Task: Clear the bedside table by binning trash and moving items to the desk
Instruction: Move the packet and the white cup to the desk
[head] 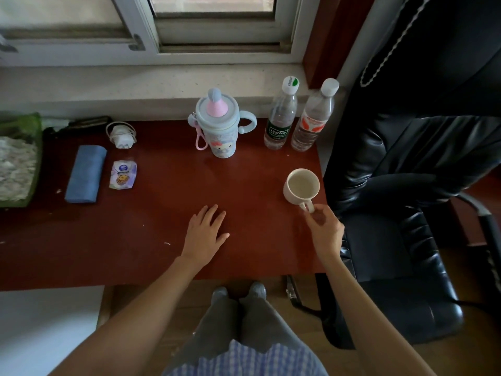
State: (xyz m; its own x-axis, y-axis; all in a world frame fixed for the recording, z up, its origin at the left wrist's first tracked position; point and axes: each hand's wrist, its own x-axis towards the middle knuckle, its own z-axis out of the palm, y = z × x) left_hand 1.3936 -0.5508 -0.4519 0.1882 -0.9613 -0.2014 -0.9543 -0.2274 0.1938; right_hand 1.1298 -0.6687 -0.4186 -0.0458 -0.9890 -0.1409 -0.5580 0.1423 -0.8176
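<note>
Head view looks down on the red-brown desk (162, 240), and we're at the delivery end of the job: our right hand (324, 232) has the cream mug (301, 186) by its handle, close to the desk's right edge. The fingers (311, 213) are pinching that handle; the mug looks upright and seems to sit on the wood, though we can't tell for sure whether its base is fully down. It appears empty.

Our left hand (206, 234) lies flat near the middle of the front edge, fingers spread, holding nothing.

Along the back edge we've got a pastel children's bottle (219, 128) with a pink spout, and toward the back right corner two clear water bottles (280, 118) side by side, nearly touching. Over on the left sit a white charger (122, 135), a small snack packet (122, 175), a folded blue cloth (85, 173), and a green basket (20, 158) at the far left edge.

So we judge this step as setting the mug down on the desk. Next move calls for easing off the handle without tipping the mug, since it sits so near the right edge, with a black chair (406, 240) just beside it. The bedside table isn't in view, so how much remains there we can't say.
</note>
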